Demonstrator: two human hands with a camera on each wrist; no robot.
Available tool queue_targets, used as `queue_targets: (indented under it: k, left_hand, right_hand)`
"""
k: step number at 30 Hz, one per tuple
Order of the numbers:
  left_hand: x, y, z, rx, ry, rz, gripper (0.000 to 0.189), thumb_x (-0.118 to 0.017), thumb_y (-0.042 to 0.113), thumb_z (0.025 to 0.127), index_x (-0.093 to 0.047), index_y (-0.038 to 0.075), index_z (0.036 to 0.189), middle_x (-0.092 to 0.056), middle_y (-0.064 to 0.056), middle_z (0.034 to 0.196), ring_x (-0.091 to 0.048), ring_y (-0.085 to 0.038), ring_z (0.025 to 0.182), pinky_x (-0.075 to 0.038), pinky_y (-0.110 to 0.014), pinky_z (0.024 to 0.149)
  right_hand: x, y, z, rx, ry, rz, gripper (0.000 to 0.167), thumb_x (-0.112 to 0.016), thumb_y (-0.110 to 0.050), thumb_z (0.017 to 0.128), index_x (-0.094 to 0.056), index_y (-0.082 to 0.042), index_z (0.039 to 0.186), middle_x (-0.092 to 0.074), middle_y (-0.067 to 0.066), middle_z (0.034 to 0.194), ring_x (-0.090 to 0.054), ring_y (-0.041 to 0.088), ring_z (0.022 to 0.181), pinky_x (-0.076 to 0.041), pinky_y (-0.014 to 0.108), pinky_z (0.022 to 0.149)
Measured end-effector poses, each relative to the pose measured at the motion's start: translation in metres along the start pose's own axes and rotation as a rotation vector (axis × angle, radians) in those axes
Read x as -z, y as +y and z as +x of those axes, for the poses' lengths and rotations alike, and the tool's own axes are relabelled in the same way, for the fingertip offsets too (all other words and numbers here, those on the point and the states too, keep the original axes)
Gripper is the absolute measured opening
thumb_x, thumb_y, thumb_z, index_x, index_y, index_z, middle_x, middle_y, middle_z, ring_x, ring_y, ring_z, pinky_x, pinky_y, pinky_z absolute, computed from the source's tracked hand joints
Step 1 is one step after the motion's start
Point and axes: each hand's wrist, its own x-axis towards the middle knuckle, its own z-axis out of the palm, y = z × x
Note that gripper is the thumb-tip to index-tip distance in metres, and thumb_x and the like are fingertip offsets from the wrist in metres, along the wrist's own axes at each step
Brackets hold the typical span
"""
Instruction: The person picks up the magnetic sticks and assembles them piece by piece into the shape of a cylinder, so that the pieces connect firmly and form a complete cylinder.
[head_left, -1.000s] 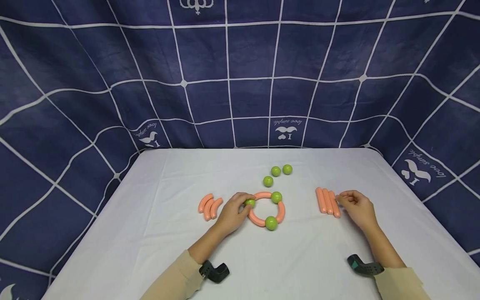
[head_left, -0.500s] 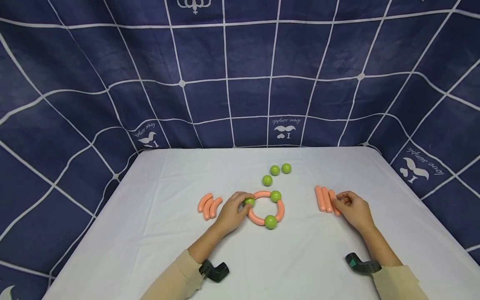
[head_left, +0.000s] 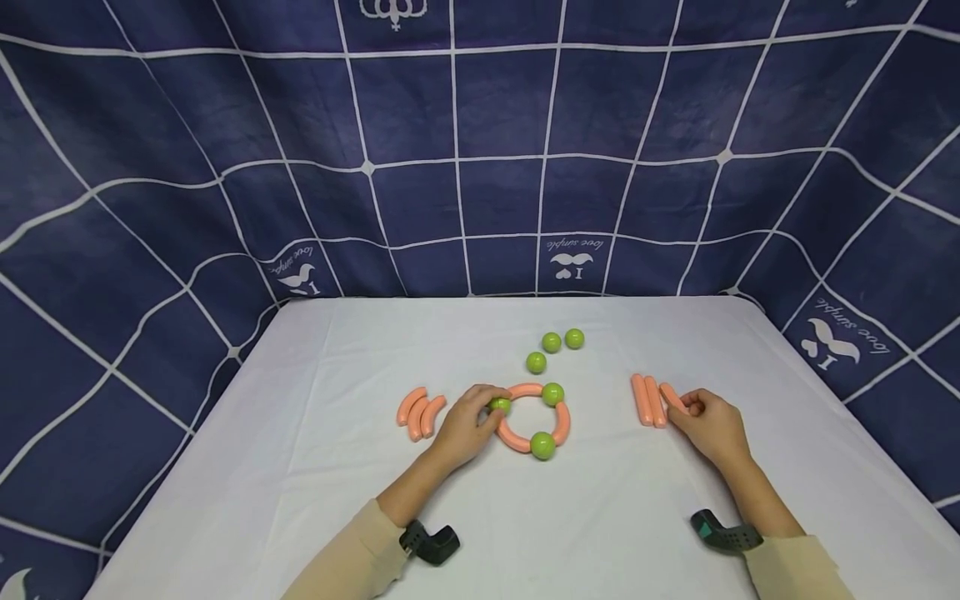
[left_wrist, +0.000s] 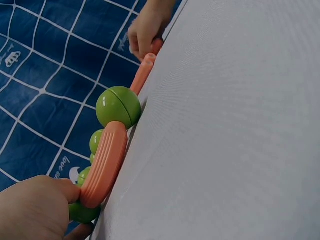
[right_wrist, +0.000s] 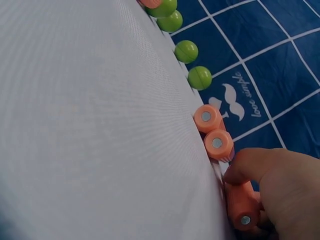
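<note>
A ring of curved orange magnetic rods (head_left: 562,425) joined by green balls lies mid-table. My left hand (head_left: 463,430) pinches the green ball (head_left: 499,406) at the ring's left side. In the left wrist view, one curved rod (left_wrist: 106,165) runs from that ball to another green ball (left_wrist: 118,107). My right hand (head_left: 711,427) pinches a straight orange magnetic rod (head_left: 672,396), now angled away from two parallel straight rods (head_left: 642,400). The right wrist view shows a round metal tip on the held rod (right_wrist: 243,209), with the thumb along its side.
Several loose curved orange rods (head_left: 411,408) lie left of my left hand. Beyond the ring are loose green balls (head_left: 536,362). A white cloth covers the table (head_left: 555,525), and a dark blue checked curtain (head_left: 495,200) hangs behind and at both sides.
My right hand has taken hold of the rightmost straight rod and turned it, parting it from the other two. The left hand stays at the ring's ball.
</note>
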Motion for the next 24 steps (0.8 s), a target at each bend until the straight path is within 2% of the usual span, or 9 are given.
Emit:
queue_targets:
  k: [4, 8, 13, 19, 24]
  left_hand:
    - [0.000, 0.000, 0.000, 0.021, -0.007, 0.001, 0.025, -0.062, 0.014, 0.095, -0.065, 0.017, 0.120, -0.059, -0.005, 0.125, -0.055, -0.023, 0.119, -0.043, -0.043, 0.099]
    - [0.000, -0.001, 0.000, 0.008, -0.005, 0.006, 0.026, -0.061, 0.013, 0.095, -0.065, 0.016, 0.120, -0.059, -0.006, 0.125, -0.055, -0.024, 0.119, -0.043, -0.043, 0.100]
    - [-0.001, 0.000, 0.001, 0.000, -0.007, 0.006, 0.026, -0.061, 0.013, 0.095, -0.065, 0.015, 0.121, -0.059, -0.006, 0.125, -0.054, -0.024, 0.120, -0.042, -0.043, 0.101]
    - [-0.001, 0.000, 0.000, -0.009, 0.003, 0.000, 0.026, -0.062, 0.012, 0.095, -0.065, 0.014, 0.121, -0.059, -0.007, 0.124, -0.055, -0.025, 0.119, -0.043, -0.044, 0.100]
    - [-0.001, 0.000, 0.000, 0.002, 0.001, -0.003, 0.026, -0.062, 0.012, 0.095, -0.065, 0.015, 0.121, -0.058, -0.006, 0.125, -0.054, -0.024, 0.120, -0.042, -0.043, 0.101]
  right_hand:
    - [0.002, -0.005, -0.002, -0.031, 0.006, 0.033, 0.028, -0.068, -0.018, 0.085, -0.063, 0.007, 0.095, -0.055, 0.006, 0.072, -0.047, 0.017, 0.063, -0.037, 0.027, 0.052]
    - [0.003, -0.015, -0.003, -0.053, 0.017, 0.107, 0.031, -0.069, -0.022, 0.087, -0.063, 0.007, 0.099, -0.058, 0.008, 0.076, -0.049, 0.015, 0.063, -0.040, 0.025, 0.050]
    - [0.002, -0.031, -0.004, -0.049, -0.045, 0.228, 0.037, -0.068, -0.027, 0.091, -0.062, 0.006, 0.107, -0.061, 0.010, 0.083, -0.053, 0.010, 0.065, -0.045, 0.023, 0.052]
    - [-0.005, -0.055, -0.010, 0.026, -0.179, 0.358, 0.036, -0.063, -0.023, 0.095, -0.059, 0.006, 0.115, -0.062, 0.010, 0.092, -0.055, 0.009, 0.074, -0.046, 0.022, 0.060]
    - [-0.016, -0.074, -0.018, 0.124, -0.267, 0.451, 0.026, -0.063, -0.018, 0.096, -0.061, 0.003, 0.112, -0.061, 0.008, 0.087, -0.053, 0.012, 0.070, -0.045, 0.025, 0.058]
